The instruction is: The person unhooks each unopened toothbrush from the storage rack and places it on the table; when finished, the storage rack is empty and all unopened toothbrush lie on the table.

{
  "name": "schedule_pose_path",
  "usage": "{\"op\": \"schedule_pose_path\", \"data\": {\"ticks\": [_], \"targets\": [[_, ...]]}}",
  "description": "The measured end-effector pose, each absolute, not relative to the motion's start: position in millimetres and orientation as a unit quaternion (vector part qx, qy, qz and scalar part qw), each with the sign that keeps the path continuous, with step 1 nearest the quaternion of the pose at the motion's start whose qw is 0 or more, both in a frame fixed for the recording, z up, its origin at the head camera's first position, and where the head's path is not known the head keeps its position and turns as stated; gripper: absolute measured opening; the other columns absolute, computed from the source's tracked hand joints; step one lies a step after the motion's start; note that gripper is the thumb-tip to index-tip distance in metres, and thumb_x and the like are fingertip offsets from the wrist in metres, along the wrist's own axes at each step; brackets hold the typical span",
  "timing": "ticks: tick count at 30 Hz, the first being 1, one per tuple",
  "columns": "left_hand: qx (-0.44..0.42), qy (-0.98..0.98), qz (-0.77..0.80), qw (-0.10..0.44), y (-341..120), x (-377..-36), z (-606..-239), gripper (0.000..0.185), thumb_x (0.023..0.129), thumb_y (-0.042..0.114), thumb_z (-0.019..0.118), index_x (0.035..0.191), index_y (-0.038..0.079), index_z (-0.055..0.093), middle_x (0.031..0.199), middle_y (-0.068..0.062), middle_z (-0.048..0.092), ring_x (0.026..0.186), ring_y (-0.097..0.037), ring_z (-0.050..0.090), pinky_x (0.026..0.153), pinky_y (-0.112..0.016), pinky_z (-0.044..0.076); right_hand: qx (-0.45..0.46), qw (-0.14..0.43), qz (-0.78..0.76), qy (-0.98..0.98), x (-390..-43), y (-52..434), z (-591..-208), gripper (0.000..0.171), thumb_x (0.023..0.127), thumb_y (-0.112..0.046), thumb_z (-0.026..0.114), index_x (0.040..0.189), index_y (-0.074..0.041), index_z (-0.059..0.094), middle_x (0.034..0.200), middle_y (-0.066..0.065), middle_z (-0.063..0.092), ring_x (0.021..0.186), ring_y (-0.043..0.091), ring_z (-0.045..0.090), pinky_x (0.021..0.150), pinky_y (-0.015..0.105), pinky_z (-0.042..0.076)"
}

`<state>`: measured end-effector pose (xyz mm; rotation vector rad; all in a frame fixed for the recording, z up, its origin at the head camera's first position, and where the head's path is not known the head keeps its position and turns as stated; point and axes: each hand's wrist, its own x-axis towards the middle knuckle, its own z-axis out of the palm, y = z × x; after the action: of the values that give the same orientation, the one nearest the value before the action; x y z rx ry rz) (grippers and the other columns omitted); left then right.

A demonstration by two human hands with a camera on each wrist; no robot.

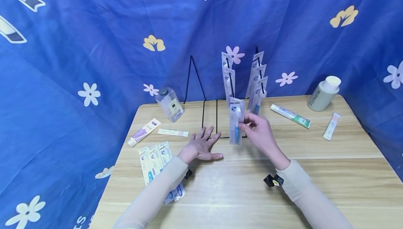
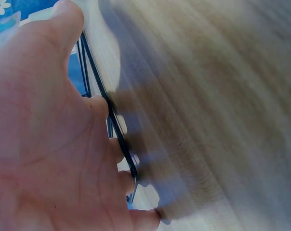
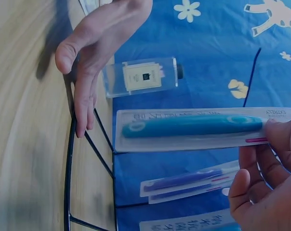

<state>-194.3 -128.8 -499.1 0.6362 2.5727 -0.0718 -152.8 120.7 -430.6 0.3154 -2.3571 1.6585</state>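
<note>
At frame centre, the packaged toothbrush (image 1: 236,122) stands upright, pinched by the right hand (image 1: 259,133), whose fingers hide its right edge. The left hand (image 1: 201,147) lies flat, fingers spread, on the wire rack (image 1: 210,119) base, lower left.

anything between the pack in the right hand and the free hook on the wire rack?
Nothing visible blocks it. The right hand pinches the toothbrush pack just in front of the wire rack. Hung packs fill the rear hooks. The left hand presses flat on the rack's base, off to the side.
</note>
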Motion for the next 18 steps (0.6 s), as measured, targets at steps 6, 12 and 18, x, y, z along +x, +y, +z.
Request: {"op": "schedule_pose_path", "data": {"ticks": [6, 12, 18], "targets": [[0.234, 0.939, -0.002, 0.252, -131, -196, -502, 0.102, 0.084, 0.089, 0.041, 0.163, 0.040, 0.002, 0.172, -0.001, -0.015, 0.159, -0.037, -0.006, 0.123, -0.069, 0.010, 0.084, 0.098, 0.580, -0.804, -123, 153, -434, 0.012, 0.093, -0.003, 0.070, 0.104, 0.001, 0.072, 0.099, 0.018, 0.075, 0.082, 0.006, 0.069, 0.074, 0.023, 0.059], [0.234, 0.940, -0.011, 0.247, -130, -195, -501, 0.100, 0.085, 0.088, 0.042, 0.163, 0.039, 0.002, 0.172, 0.000, -0.014, 0.159, -0.035, -0.005, 0.123, -0.069, 0.012, -0.015, 0.027, 0.610, -0.792, -105, 207, -465, 0.021, 0.097, -0.005, 0.066, 0.111, 0.010, 0.066, 0.092, 0.011, 0.077, 0.077, 0.005, 0.073, 0.072, 0.029, 0.063], [0.235, 0.941, -0.030, 0.242, -129, -195, -500, 0.100, 0.085, 0.087, 0.042, 0.163, 0.039, 0.002, 0.172, -0.001, -0.013, 0.160, -0.036, -0.005, 0.123, -0.068, 0.014, -0.087, -0.088, 0.593, -0.795, -101, 249, -499, 0.021, 0.099, -0.008, 0.064, 0.108, 0.010, 0.065, 0.079, -0.003, 0.076, 0.070, 0.008, 0.072, 0.062, 0.029, 0.061]]}}
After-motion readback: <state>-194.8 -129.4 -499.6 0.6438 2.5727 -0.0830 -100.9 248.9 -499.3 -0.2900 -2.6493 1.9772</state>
